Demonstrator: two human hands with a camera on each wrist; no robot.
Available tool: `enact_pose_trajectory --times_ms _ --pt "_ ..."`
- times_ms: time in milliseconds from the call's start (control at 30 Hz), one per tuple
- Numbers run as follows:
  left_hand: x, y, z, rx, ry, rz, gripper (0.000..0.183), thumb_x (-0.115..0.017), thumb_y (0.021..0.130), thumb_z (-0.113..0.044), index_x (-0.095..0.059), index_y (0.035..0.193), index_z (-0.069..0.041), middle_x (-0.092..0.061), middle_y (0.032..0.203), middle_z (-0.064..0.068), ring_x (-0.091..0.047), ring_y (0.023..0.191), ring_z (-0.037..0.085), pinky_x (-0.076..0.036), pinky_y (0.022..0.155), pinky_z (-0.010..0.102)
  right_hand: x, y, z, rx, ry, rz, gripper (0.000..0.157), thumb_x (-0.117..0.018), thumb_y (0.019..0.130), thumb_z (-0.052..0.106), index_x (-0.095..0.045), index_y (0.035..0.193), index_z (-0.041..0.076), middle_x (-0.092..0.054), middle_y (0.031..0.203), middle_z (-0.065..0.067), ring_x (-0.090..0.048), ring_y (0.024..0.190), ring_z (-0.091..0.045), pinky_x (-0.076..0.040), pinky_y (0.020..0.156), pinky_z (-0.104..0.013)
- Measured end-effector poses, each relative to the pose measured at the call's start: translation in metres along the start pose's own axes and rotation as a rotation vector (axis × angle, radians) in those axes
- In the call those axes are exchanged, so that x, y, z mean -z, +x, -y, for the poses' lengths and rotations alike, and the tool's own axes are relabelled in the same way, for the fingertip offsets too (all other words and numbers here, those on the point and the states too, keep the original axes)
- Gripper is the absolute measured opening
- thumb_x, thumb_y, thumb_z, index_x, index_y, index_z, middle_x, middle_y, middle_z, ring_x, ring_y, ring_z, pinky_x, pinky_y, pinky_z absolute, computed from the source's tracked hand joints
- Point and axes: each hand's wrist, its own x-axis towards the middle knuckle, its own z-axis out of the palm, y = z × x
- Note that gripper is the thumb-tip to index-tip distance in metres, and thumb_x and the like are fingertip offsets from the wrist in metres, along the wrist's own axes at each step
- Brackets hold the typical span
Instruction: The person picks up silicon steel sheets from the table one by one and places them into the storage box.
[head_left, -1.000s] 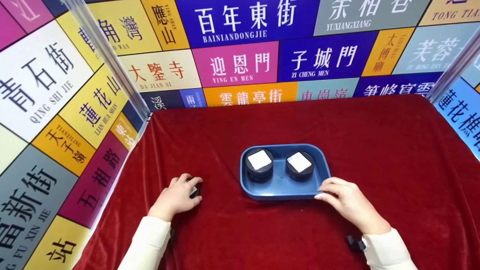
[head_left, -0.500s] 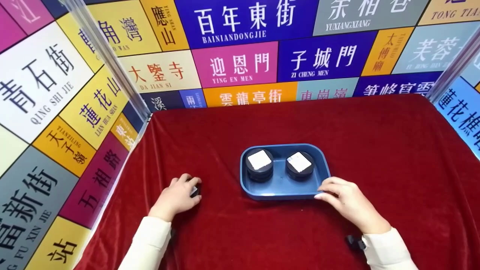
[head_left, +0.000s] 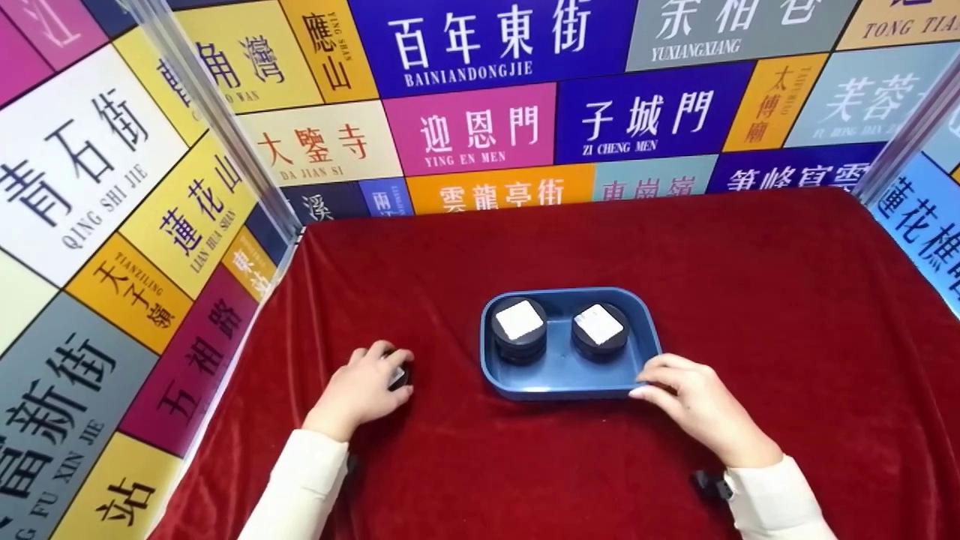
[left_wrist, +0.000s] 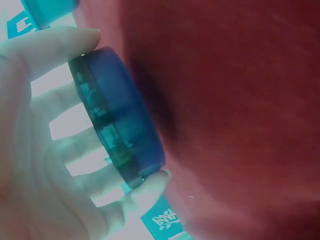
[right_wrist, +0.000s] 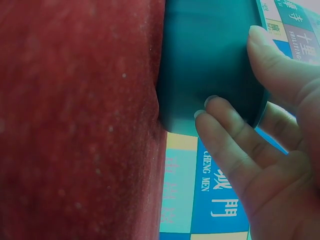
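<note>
In the head view my left hand [head_left: 366, 386] is left of the blue tray [head_left: 566, 391], low over the red cloth. It grips a round flat dark container [left_wrist: 122, 112] between thumb and fingertips; in the left wrist view the container is tilted on edge, its underside facing the cloth. Most of it is hidden behind the hand in the head view. My right hand [head_left: 694, 401] pinches the tray's front right corner, with the thumb at the rim and fingers against the wall in the right wrist view. Inside the tray stand a left stack [head_left: 519, 330] and a right stack [head_left: 599, 330] of round black containers with white labels.
Red velvet cloth [head_left: 487, 465] covers the table, with soft folds toward the left side. Panels with large printed characters [head_left: 480, 127] stand behind and to the left. A small black device [head_left: 711, 486] sits at the right wrist by the sleeve.
My left hand has shifted slightly to the right with the round container in its grip. The right hand, tray and both stacks have stayed in place.
</note>
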Motion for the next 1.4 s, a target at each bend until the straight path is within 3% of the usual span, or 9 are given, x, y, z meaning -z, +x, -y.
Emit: enact_pose_trajectory --times_ms 233,1400 --pt "0.010 0.003 -0.014 -0.044 -0.011 -0.017 0.044 -0.073 0.086 -0.039 -0.063 0.128 -0.026 -0.057 0.132 0.008 -0.057 0.114 0.036 -0.055 0.079 0.055 0.000 0.000 0.001 -0.016 0.003 -0.006 0.016 -0.084 0.080 0.009 -0.077 0.089 0.020 -0.068 0.091 0.009 -0.063 0.085 -0.006 -0.044 0.084 -0.005" --pt "0.019 0.026 -0.048 -0.135 -0.023 -0.073 0.042 -0.071 0.088 -0.037 -0.063 0.128 -0.027 -0.058 0.133 0.007 -0.056 0.115 0.034 -0.056 0.082 0.054 0.000 -0.001 -0.001 0.005 0.000 -0.010 0.017 -0.085 0.078 0.008 -0.078 0.088 0.019 -0.069 0.090 0.009 -0.063 0.083 -0.005 -0.044 0.082 -0.006"
